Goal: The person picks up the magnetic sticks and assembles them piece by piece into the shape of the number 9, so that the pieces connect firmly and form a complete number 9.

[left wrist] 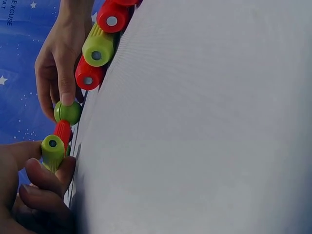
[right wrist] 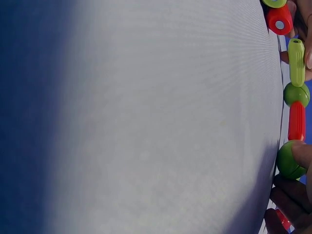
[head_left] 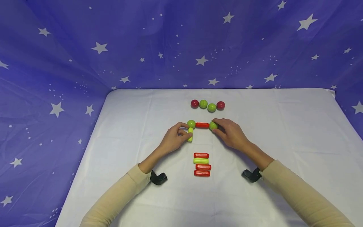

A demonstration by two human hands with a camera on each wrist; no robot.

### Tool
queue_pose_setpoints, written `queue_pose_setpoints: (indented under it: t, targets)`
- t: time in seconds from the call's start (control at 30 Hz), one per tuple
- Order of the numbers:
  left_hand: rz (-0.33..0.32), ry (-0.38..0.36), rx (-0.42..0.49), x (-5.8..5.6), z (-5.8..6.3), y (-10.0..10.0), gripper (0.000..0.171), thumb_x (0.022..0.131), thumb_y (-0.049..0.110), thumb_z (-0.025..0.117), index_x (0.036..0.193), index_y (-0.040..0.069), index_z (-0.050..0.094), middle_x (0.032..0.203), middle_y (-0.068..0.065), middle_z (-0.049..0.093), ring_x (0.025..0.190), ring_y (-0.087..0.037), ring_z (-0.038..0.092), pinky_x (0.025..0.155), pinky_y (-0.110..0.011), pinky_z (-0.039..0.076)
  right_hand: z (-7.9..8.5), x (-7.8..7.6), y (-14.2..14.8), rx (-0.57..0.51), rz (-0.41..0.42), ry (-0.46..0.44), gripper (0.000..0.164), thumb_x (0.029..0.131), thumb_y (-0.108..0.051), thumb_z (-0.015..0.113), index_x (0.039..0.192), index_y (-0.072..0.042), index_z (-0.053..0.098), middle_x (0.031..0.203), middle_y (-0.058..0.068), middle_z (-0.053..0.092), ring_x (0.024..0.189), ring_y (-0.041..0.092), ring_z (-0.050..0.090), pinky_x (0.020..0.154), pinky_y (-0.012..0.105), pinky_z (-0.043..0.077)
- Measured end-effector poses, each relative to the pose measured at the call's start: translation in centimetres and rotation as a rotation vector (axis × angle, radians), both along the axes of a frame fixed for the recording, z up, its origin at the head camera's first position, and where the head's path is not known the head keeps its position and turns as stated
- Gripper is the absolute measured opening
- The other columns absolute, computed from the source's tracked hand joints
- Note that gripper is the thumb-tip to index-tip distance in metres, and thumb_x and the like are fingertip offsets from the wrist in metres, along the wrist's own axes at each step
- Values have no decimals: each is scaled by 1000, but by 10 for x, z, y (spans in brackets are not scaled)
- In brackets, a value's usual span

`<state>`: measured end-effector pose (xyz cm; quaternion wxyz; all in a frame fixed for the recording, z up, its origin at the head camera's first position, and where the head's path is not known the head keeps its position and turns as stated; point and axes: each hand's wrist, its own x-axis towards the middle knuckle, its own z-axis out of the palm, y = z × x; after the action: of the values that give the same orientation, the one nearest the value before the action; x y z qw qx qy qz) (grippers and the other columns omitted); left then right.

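My left fingers [head_left: 180,125] pinch the yellow-green stick [head_left: 190,135], mid-frame in head view, touching the left green ball [head_left: 191,123]. My right fingers [head_left: 220,121] grip the right green ball [head_left: 212,125]; red stick [head_left: 202,125] between. Only left wrist view shows the pinched stick's end dot [left wrist: 52,144], upper-left lettering [left wrist: 10,13].

On the white cloth-covered table [head_left: 283,132], a red plastic rod [head_left: 202,125] lies between and touches a left green ball [head_left: 191,123] and a right green ball [head_left: 212,126]; a lime plastic rod [head_left: 190,130] touches the left one's near side. Farther — four red and green balls [head_left: 203,103]; nearer — four parallel red and lime rods [head_left: 201,161].
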<state>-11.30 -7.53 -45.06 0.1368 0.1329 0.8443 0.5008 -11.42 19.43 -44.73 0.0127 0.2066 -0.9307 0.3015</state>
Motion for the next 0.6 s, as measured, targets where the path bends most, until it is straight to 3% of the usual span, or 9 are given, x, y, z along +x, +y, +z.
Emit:
queue_pose_setpoints:
  t: [0.27,0.5,0.6]
  targets:
    - [7,-4,5,-1,-1,3,34,94,24,68,122,7,57,80,5,71,40,-17,52,64,-32,45,1,0,1,8,-4,-3,43,93,-17,70,132,-2,60,121,15,65,115,33,58,98,51,43]
    - [52,19,-69,-2,-2,7,36,93,29,70,119,7,59,81,4,71,78,-14,60,79,-35,42,1,0,0,0,-3,-11,44,93,-17,70,132,-1,59,123,16,64,116,34,57,99,51,42]
    - [56,17,-80,-1,-2,7,36,93,30,70,118,7,59,81,4,71,83,-16,60,81,-36,42,2,1,0,-3,1,-11,44,93,-17,70,132,-1,59,123,16,64,116,34,57,99,51,42]
